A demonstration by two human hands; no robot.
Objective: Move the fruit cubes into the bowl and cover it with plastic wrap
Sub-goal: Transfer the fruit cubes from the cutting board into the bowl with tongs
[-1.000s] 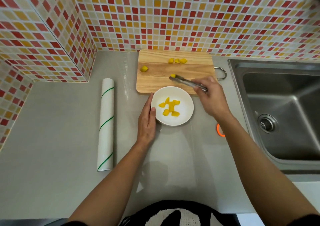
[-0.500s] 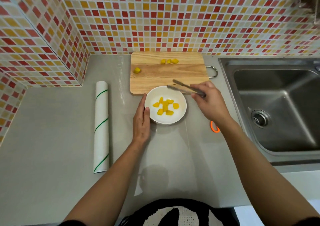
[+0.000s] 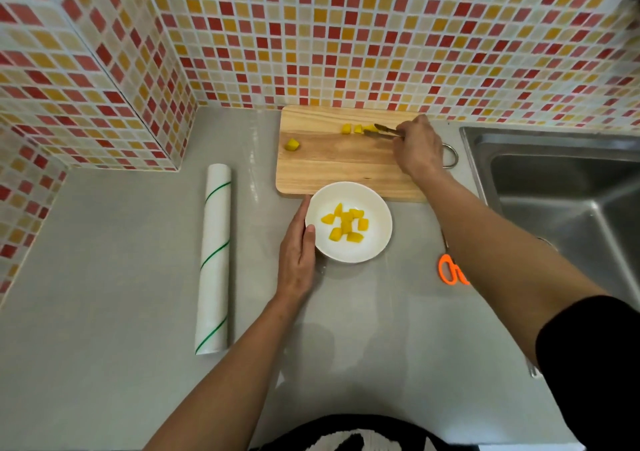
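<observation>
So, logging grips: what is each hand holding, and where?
Right hand grips tongs by the handle end. Left hand rests against the bowl rim, gripping nothing.

We are seeing even, soft indoor light glazing the grey counter (image 3: 104, 277) below the left hand (image 3: 296, 260), faint shadows pooling beside its forearm, while wide-angle distortion is bending and blurring the wall tiles (image 3: 346, 35) above.

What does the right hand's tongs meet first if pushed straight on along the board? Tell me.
The tongs in the right hand point left along the cutting board. They would probably first meet the nearest fruit cube of the row at their tips, though contact may already exist.
</observation>
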